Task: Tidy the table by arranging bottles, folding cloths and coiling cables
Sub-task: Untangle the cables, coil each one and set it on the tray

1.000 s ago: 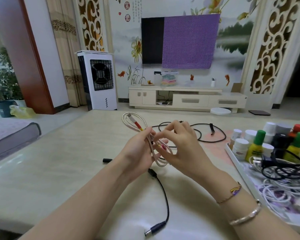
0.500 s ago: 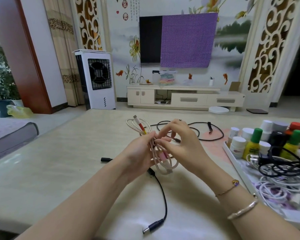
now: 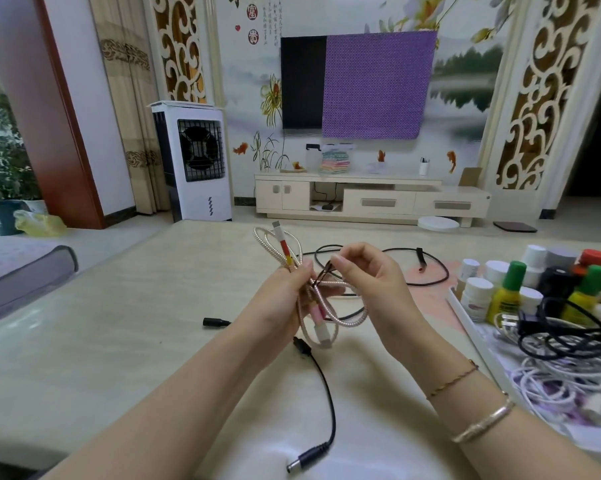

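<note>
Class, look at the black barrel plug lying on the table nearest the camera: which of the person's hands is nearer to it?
Left. The left hand is above and slightly left of the barrel plug; the right hand is farther up and right.

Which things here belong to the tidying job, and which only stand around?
Job: braided cable held by left hand and right hand; black cable on the table; tray with bottles and white cables.

Around: air cooler, television, plant.

The tray runs off the right edge; the left hand hides its own fingers' grip on the braided cable.
</note>
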Available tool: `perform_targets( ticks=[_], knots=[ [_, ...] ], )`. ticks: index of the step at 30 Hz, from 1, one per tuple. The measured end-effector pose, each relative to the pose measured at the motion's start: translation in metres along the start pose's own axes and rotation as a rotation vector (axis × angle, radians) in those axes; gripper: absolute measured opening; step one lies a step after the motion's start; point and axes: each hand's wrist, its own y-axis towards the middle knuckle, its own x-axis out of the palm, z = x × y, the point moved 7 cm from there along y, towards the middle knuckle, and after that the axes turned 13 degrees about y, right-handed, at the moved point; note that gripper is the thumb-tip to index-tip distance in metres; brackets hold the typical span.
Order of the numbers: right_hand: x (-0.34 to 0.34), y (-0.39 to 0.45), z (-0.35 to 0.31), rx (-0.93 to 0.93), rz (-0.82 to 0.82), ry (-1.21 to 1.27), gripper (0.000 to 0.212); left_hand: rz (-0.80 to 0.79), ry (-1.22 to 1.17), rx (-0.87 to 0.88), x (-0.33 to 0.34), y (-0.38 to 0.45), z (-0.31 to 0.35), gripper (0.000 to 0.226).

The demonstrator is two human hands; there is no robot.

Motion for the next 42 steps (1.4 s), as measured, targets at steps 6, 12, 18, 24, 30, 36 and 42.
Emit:
perform_targets(
  ticks=[6, 12, 18, 24, 30, 36, 42],
  knots=[
    [0.0, 0.0, -0.004, 0.003, -0.045, 0.017, 0.005, -0.071, 0.038, 0.066, 0.005, -0.004, 0.005, 0.036],
    [0.003, 0.0, -0.007, -0.002, -0.077, 0.008, 0.005, -0.178, 0.082, 0.073, 0.009, -0.007, 0.006, 0.045],
    [0.002, -0.001, -0.01, -0.034, -0.105, -0.001, 0.008, -0.158, 0.05, 0.05, 0.006, -0.005, 0.005, 0.039],
    [0.01, -0.003, -0.012, -0.102, -0.21, -0.156, 0.01, -0.019, 0.131, 0.002, -0.004, -0.003, -0.003, 0.025],
    [0.005, -0.001, -0.006, -0.017, -0.182, -0.025, 0.009, -0.002, 0.163, -0.01, -0.001, -0.003, -0.003, 0.018],
    [0.01, -0.001, -0.002, 0.027, -0.257, -0.03, 0.006, -0.072, 0.283, 0.012, 0.006, -0.007, -0.004, 0.025],
    [-0.013, 0.014, 0.016, 0.238, -0.041, 0.387, 0.017, -0.16, 0.081, -0.08, 0.016, -0.007, -0.006, 0.02]
  ],
)
